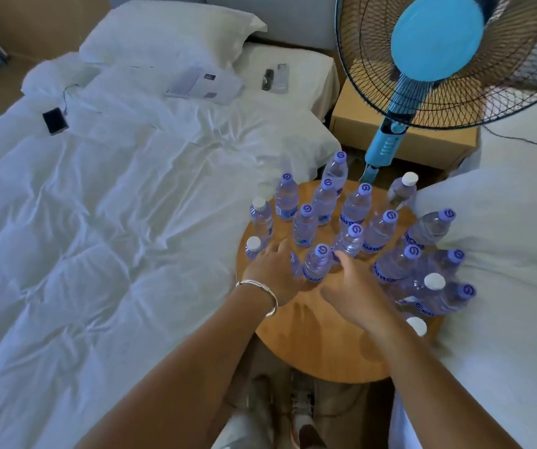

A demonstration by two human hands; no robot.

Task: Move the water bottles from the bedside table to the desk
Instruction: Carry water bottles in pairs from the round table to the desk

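Both hands [312, 283] outstretched flanking one bottle [317, 264]

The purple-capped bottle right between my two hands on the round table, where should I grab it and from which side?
Grip the purple-capped bottle around its body below the cap, coming from the near side, probably with the left hand already beside it. It stands upright at the front of the cluster, so the near side is free; other bottles crowd behind it on the round table.

Water bottles [356, 207] on bedside table [319, 348]; bed [115, 205] left; fan [439, 40] behind
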